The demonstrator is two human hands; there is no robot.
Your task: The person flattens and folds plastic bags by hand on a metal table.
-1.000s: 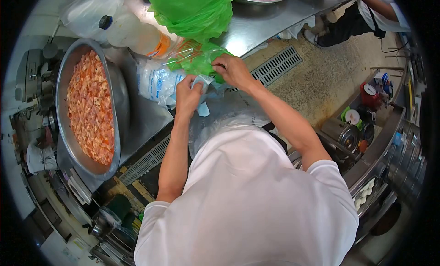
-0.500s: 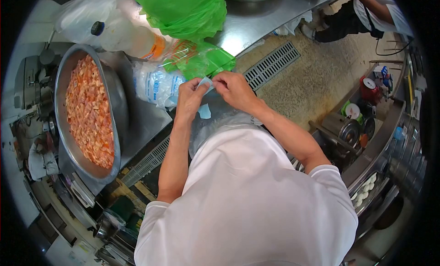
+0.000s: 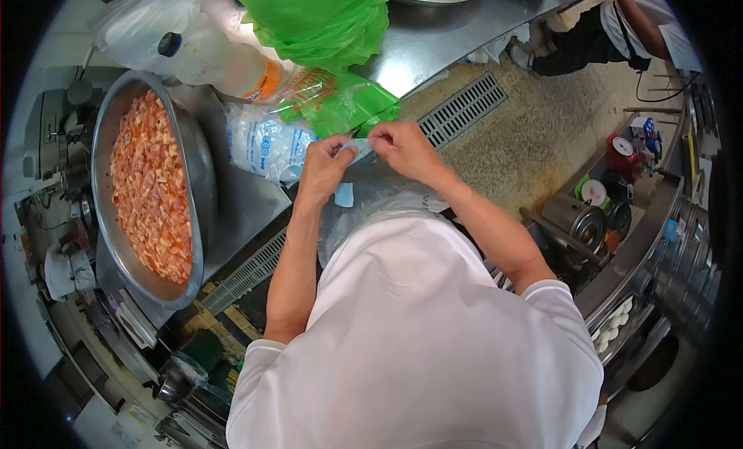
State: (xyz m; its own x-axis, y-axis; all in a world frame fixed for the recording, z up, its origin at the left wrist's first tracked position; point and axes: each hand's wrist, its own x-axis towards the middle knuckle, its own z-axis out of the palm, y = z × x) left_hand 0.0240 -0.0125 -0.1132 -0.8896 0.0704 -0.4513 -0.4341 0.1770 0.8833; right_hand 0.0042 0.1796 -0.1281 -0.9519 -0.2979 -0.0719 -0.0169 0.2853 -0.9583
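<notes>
My left hand (image 3: 325,167) pinches a small pale blue piece of thin film (image 3: 357,149), whose far end is between the closed fingertips of my right hand (image 3: 402,149). Below my left hand a second pale blue scrap (image 3: 344,194) lies against clear plastic (image 3: 371,198). Just beyond my hands are a clear plastic pack with blue print (image 3: 267,146) and a crumpled green bag (image 3: 340,109) with red print. Whether the film is a single layer cannot be made out.
A large metal basin (image 3: 203,178) of diced, reddish meat stands on the left of the steel table (image 3: 410,43). Behind are a bottle with a dark cap (image 3: 220,62) and a green bag heap (image 3: 317,20). Another person (image 3: 588,43) stands at the upper right, past a floor grate (image 3: 464,109).
My right hand first moved in to the film at my left hand. Since then both hands have shifted slightly right, and the film now stretches between them.
</notes>
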